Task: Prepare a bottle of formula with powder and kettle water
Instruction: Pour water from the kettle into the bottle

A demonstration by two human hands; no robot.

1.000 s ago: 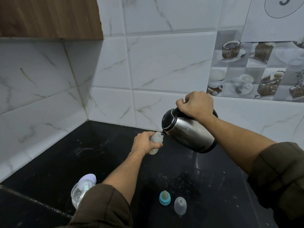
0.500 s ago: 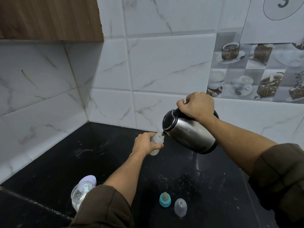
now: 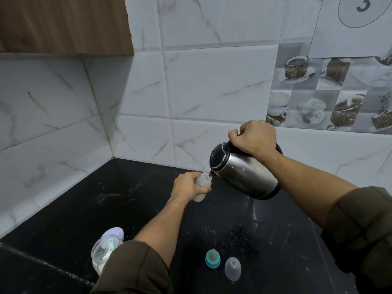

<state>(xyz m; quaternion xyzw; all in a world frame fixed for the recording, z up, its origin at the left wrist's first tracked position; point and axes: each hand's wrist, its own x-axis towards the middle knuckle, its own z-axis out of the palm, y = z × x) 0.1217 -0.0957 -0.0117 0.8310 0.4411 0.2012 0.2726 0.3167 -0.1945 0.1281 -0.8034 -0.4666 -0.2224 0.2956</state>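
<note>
Marble-veined white tiles line the corner behind a black counter (image 3: 106, 209) flecked with pale specks, with a wooden cupboard (image 3: 63, 24) overhead and a tile panel (image 3: 328, 92) printed with coffee cups to the right. The left grip (image 3: 186, 186) is curled round an uncapped baby bottle (image 3: 202, 184), fingers wrapping its middle. The bottle leans slightly and is whitish inside; whether its base rests on the counter cannot be told. Just right of and above that grip, the right grip (image 3: 254, 135) is clenched round the black handle of a stainless-steel kettle (image 3: 244, 175), which is tipped to the left so that its spout sits at the bottle's open mouth. Nearer the person than the left grip, a teal teat ring (image 3: 212, 258) stands on the counter with a clear dome cap (image 3: 233, 268) just beside it. Left of that forearm sits an open clear powder container (image 3: 104, 251) with a scoop inside, partly hidden by the sleeve, its lilac lid (image 3: 113, 233) touching it behind.
</note>
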